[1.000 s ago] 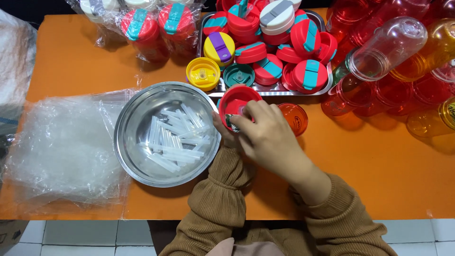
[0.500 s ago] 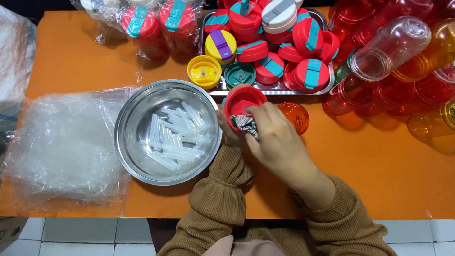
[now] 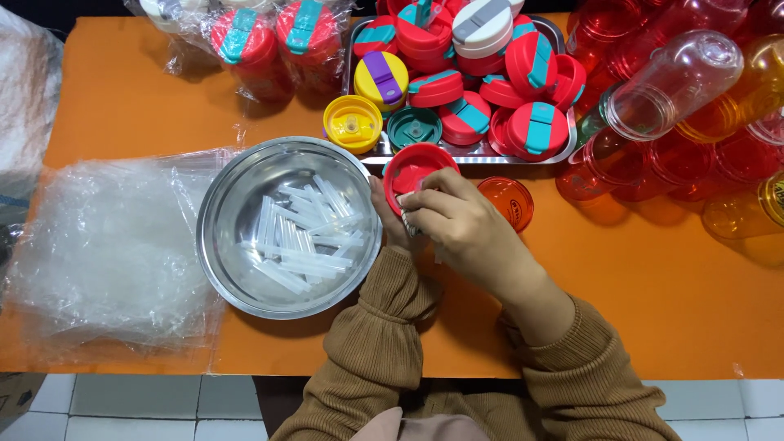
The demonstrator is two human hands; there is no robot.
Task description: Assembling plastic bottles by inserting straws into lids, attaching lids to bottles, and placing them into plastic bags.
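My left hand (image 3: 389, 219) grips the near edge of a red bottle lid (image 3: 416, 166) held with its open side up, just right of a steel bowl (image 3: 237, 269). My right hand (image 3: 465, 233) lies over the lid's lower half, fingers curled onto a small dark-and-white piece at the lid's rim; most of that piece is hidden. Inside the bowl lie several short clear plastic straws (image 3: 302, 241).
A steel tray (image 3: 563, 49) piled with red, yellow and teal-strapped lids stands behind. An orange cap (image 3: 506, 202) lies by my right hand. Red, orange and clear bottles (image 3: 670, 82) crowd the right. Plastic bags (image 3: 106, 245) lie left; bagged bottles (image 3: 269, 41) stand at the back.
My right hand has shifted from beside the lid to over its lower half, pressing the small piece against the rim. The left hand and the lid stay in place.
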